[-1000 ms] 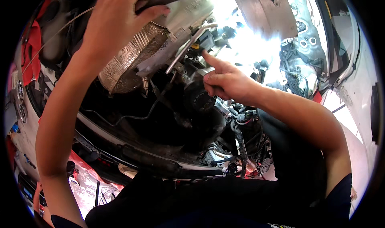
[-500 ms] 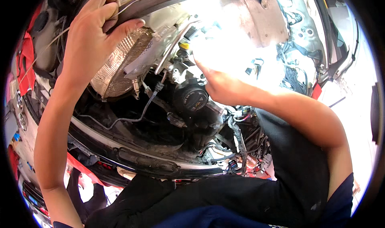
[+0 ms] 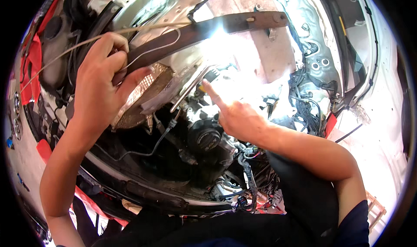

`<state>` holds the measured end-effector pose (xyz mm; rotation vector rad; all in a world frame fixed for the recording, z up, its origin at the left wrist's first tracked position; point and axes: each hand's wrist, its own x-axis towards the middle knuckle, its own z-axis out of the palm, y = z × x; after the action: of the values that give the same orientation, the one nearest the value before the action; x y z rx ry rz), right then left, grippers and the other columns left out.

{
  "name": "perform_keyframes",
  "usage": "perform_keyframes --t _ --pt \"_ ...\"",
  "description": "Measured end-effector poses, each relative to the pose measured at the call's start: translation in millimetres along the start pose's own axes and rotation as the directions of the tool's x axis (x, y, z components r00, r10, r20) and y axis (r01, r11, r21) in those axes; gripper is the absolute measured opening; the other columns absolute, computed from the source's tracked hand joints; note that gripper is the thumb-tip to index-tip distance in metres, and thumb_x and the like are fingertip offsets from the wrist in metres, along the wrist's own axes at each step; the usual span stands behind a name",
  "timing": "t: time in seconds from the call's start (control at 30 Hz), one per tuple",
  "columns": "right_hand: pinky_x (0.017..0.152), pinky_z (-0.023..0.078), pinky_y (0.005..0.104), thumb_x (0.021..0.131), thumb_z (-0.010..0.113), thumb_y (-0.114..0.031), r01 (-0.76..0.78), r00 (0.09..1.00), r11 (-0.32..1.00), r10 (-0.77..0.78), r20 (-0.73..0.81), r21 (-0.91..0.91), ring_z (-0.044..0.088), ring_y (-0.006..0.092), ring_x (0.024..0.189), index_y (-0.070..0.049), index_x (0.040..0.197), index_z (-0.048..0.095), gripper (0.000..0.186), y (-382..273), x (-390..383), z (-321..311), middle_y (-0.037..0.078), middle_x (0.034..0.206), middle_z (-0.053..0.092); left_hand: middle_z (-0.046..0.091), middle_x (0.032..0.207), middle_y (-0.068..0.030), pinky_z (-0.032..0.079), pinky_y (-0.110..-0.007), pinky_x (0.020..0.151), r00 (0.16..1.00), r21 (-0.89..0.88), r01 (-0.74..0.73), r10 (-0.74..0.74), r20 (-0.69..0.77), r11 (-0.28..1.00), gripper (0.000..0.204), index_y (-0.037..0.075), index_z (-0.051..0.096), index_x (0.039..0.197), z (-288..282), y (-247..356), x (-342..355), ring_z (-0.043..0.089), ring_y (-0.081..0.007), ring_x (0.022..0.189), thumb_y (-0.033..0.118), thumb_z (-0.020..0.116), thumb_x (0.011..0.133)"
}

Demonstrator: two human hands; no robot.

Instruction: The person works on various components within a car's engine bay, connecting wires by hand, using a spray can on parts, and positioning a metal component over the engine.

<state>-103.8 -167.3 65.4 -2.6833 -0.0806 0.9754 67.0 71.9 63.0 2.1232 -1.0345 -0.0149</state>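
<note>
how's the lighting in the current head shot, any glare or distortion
Head view, centre: glare whites out much between the dark bar and the right hand; head view, lower left of the round black cap: deep shadow; head view, rim: fisheye bending and black corners.

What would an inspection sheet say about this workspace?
Surface: open car engine bay; glare hides its middle.
Job's things: curved brown bar across the bay; bent metal tube; yellow part.
Clutter: red material at the left edge, kind unclear.
Grippers: bare hands; left hand holds the bar's left end; right hand extends its index finger beside the yellow part, contact unclear.
Cables: thin pale wire over the bar; wiring harness below the right hand in view.
Surroundings: wooden frame, lower right.
</note>
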Motion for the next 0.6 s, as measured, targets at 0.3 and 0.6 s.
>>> perform_keyframes --t 0.3,0.6 --pt "0.065 0.055 0.0470 0.082 0.050 0.001 0.026 0.999 1.000 -0.025 0.046 -0.015 0.066 0.0368 0.067 -0.002 0.157 0.002 0.089 3.3 3.1 9.0 0.026 0.075 0.064 0.050 0.090 -0.0124 0.039 -0.038 0.062 0.989 0.011 0.128 -0.128 0.080 0.992 0.041 -0.001 0.042 0.062 7.3 14.1 4.4 0.049 -0.0299 0.075 0.009 0.081 0.073" --pt "0.062 0.057 0.0428 0.091 0.048 -0.007 0.020 0.982 0.999 -0.013 0.188 -0.034 0.069 0.0312 0.070 -0.012 0.158 0.000 0.083 0.4 4.2 1.7 0.020 0.082 0.066 0.054 0.097 -0.0116 0.045 -0.039 0.070 0.983 0.025 0.038 -0.042 0.181 0.999 0.031 0.000 0.053 0.066 18.3 18.5 6.1 0.055 -0.0300 0.084 0.015 0.076 0.079"
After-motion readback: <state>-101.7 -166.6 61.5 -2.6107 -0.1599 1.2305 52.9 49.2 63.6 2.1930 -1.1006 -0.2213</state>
